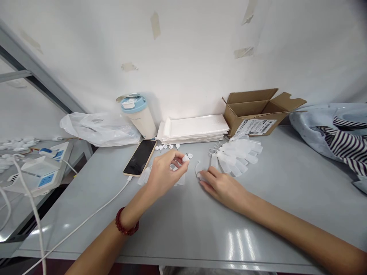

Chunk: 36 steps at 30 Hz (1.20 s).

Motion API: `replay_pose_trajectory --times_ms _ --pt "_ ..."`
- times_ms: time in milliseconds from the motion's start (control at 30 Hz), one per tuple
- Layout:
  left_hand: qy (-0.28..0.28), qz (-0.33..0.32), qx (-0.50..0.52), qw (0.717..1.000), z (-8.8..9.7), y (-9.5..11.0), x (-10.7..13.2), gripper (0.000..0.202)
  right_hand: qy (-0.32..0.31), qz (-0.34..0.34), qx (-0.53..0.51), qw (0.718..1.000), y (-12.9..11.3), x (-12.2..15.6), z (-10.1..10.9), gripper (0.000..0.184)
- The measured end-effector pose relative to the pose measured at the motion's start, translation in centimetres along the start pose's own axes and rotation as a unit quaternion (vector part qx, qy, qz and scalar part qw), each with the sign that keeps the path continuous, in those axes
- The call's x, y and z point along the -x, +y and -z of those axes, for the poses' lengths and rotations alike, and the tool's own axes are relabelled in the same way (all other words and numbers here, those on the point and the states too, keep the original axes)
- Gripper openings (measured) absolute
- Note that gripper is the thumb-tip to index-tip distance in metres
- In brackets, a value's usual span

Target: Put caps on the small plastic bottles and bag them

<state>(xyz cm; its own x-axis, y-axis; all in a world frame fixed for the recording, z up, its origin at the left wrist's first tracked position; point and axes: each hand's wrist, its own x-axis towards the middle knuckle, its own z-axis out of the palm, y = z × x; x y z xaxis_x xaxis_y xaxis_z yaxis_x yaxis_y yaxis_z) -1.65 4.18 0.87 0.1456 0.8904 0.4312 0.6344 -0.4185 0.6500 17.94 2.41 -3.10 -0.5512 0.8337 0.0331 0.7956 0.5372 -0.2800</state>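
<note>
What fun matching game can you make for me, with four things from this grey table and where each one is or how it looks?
Things:
1. Red beaded bracelet
2. Black-screened smartphone in a gold case
3. Brown cardboard box
4. Cream cup with a blue lid

Places and states:
A. Lying flat on the grey table, with a white cable attached
B. Standing upright near the white wall
C. Around the left wrist
D. Flaps open

Right pairs: 1-C, 2-A, 3-D, 4-B
</note>
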Motion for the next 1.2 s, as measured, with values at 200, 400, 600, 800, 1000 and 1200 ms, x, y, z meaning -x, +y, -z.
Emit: replay_pose_trajectory --times_ms 200,400,600,800,1000,1200 --pt "-0.089 0.026 0.012 0.996 -0.1 0.3 0.4 0.005 0.097 -0.033 -0.225 0.969 1.5 1.1 1.7 0.029" --pt "-0.202 0.127 0.158 0.958 -0.2 0.9 0.5 0.016 0.015 -0.085 -0.537 0.839 0.7 1.3 4.0 0.03" --pt "-0.245 0.152 0.237 0.928 0.0 1.4 0.4 0.021 -0.047 -0.079 -0.618 0.781 0.6 1.4 3.5 0.031" --pt "-0.267 0.125 0.212 0.932 0.0 1.8 0.7 0.015 -0.064 -0.097 -0.58 0.806 0.2 1.4 3.5 0.035" --pt "-0.295 0.106 0.163 0.936 -0.2 2.2 1.0 0.02 0.005 -0.096 -0.447 0.889 -0.7 1.7 3.4 0.033" --pt "-0.309 0.13 0.179 0.925 -0.5 2.2 1.2 0.022 0.013 -0.066 -0.378 0.923 -1.0 2.0 3.1 0.029"
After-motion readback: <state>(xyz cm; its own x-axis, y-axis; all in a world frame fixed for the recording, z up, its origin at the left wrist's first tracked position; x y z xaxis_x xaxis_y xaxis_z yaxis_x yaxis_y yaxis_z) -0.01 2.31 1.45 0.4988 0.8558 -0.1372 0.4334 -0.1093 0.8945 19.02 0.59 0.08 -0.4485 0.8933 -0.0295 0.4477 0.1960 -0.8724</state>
